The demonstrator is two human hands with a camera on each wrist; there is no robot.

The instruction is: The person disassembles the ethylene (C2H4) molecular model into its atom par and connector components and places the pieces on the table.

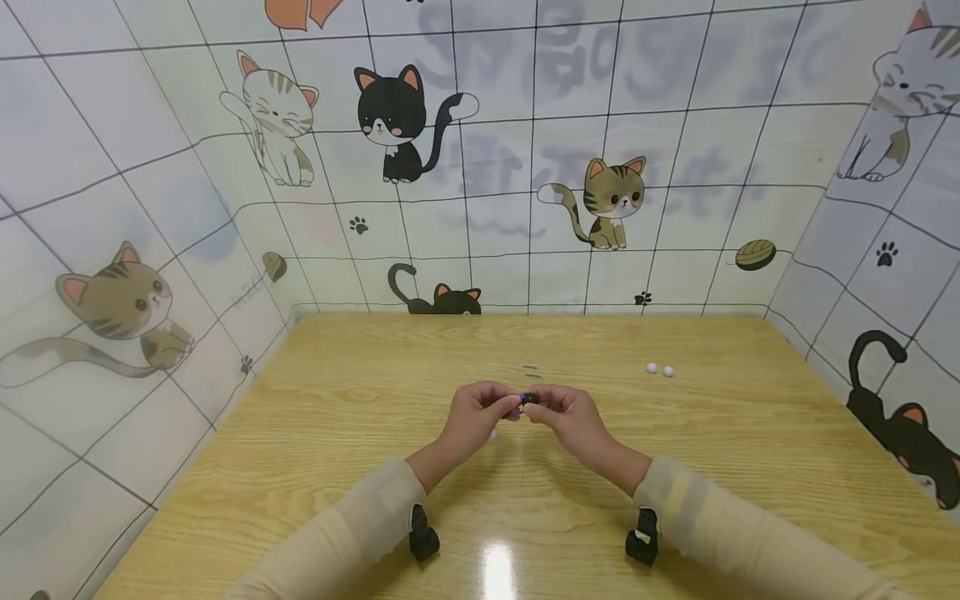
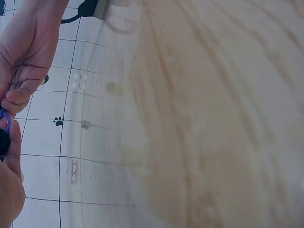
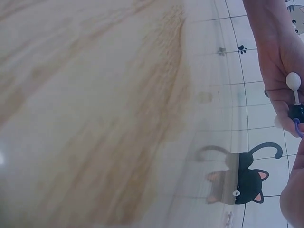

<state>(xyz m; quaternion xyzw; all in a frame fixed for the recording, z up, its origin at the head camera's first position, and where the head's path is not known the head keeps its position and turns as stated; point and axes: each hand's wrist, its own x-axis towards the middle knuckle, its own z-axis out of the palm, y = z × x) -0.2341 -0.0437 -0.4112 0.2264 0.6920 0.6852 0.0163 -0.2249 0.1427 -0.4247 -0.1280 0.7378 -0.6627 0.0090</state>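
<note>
Both hands meet over the middle of the table. My left hand (image 1: 474, 414) pinches a small black-and-purple object (image 1: 522, 400) between thumb and fingers. From the other side my right hand (image 1: 573, 419) pinches the same object, near its rounded black part. In the right wrist view, a white ball on a thin stem (image 3: 293, 80) projects from the black part (image 3: 296, 113), and a purple loop (image 3: 298, 124) shows beside it. The left wrist view has the purple loop (image 2: 4, 118) and black part (image 2: 4, 142) at its edge. Fingers hide the rest; its exact kind is unclear.
Beyond the hands, two thin grey sticks (image 1: 531, 371) lie on the wooden table (image 1: 360, 400). Two small white balls (image 1: 660, 369) sit farther right. Cat-printed sheets (image 1: 502, 167) enclose the back and sides. A black wrist camera (image 1: 423, 537) hangs by each sleeve.
</note>
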